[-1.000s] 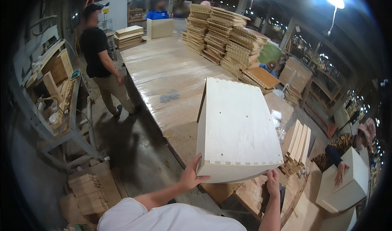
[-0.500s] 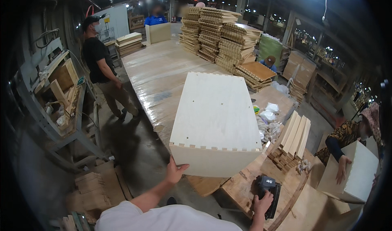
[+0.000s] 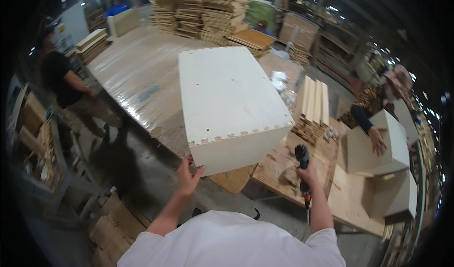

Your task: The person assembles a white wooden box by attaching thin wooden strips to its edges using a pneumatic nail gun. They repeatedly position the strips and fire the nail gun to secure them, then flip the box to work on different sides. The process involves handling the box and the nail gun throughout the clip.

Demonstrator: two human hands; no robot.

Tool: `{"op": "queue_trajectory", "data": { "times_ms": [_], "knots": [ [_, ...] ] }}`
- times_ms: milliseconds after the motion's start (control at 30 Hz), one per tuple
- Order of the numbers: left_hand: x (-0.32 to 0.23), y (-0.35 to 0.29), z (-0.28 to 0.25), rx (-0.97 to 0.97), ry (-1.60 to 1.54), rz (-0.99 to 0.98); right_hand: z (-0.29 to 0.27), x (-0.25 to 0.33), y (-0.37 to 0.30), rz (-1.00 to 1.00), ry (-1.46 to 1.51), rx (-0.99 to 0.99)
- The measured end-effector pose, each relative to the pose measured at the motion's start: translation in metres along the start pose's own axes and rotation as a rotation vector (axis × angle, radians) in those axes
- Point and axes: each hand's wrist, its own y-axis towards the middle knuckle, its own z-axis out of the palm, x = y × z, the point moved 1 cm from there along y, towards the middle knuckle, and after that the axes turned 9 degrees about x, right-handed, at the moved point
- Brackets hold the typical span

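While the person's left hand (image 3: 190, 176) is holding the near left corner of a pale wooden box (image 3: 234, 94) sitting before us on the long table (image 3: 125, 75), the right hand (image 3: 308, 173) is grasping a black hose-fed tool (image 3: 302, 156). Wood strips (image 3: 315, 101) are lying stacked nearby; at right, a co-worker's hand (image 3: 377, 142) is touching another box (image 3: 366, 151).
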Motion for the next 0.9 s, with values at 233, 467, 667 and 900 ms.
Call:
{"op": "queue_trajectory", "data": {
  "times_ms": [233, 467, 667, 900],
  "knots": [
    [-0.006, 0.014, -0.02, 0.198, 0.06, 0.103, -0.145, 0.158, -0.119, -0.207, 0.344, 0.15],
    [-0.006, 0.024, -0.022, 0.243, 0.051, 0.155, -0.19, 0.281, -0.174, -0.266, 0.454, 0.224],
    [-0.003, 0.026, -0.025, 0.258, 0.092, 0.161, -0.173, 0.316, -0.167, -0.165, 0.332, 0.34],
    [-0.01, 0.026, -0.026, 0.221, 0.113, 0.227, -0.174, 0.313, -0.148, -0.138, 0.316, 0.378]
  ]
}}
